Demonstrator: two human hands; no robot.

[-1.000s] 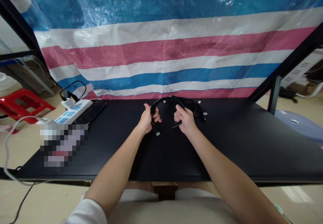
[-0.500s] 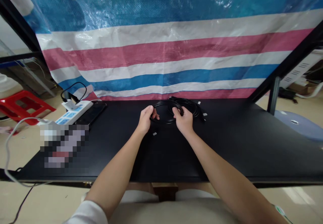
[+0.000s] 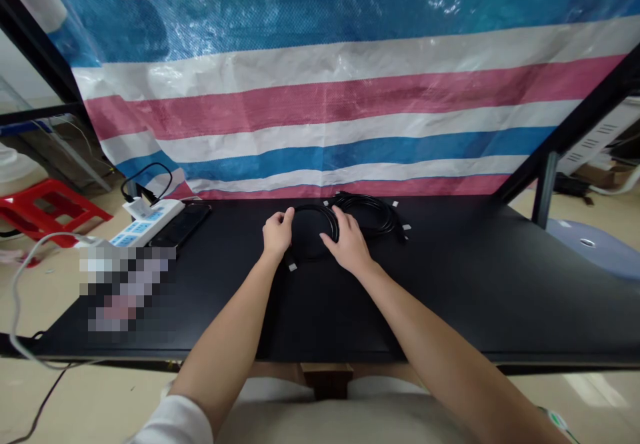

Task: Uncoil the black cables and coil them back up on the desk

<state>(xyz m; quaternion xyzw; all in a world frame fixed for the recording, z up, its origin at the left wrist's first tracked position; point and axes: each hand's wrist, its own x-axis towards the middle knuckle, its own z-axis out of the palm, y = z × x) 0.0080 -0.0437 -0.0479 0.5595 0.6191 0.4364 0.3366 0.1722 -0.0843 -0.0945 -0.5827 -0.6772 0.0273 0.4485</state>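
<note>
On the black table (image 3: 450,284) lies a coil of black cable (image 3: 309,212), flat, just in front of the striped tarp. My left hand (image 3: 277,231) is closed on the coil's left side. My right hand (image 3: 349,244) rests over its right side with the fingers curled on the strands. A cable end with a white tag (image 3: 291,266) sticks out below my left hand. A second bundle of black cables (image 3: 375,207) with white tags lies right behind, touching the coil's far right.
A white power strip (image 3: 145,221) and a dark phone (image 3: 181,224) sit at the table's far left, next to a blurred patch. A striped tarp (image 3: 320,97) hangs behind. A red stool (image 3: 47,207) stands on the floor at left, black frame posts at right.
Both hands have lowered the coil from a raised, gathered hold onto the table and shifted it left, away from the rear bundle. The tagged cable end now lies below my left hand.
</note>
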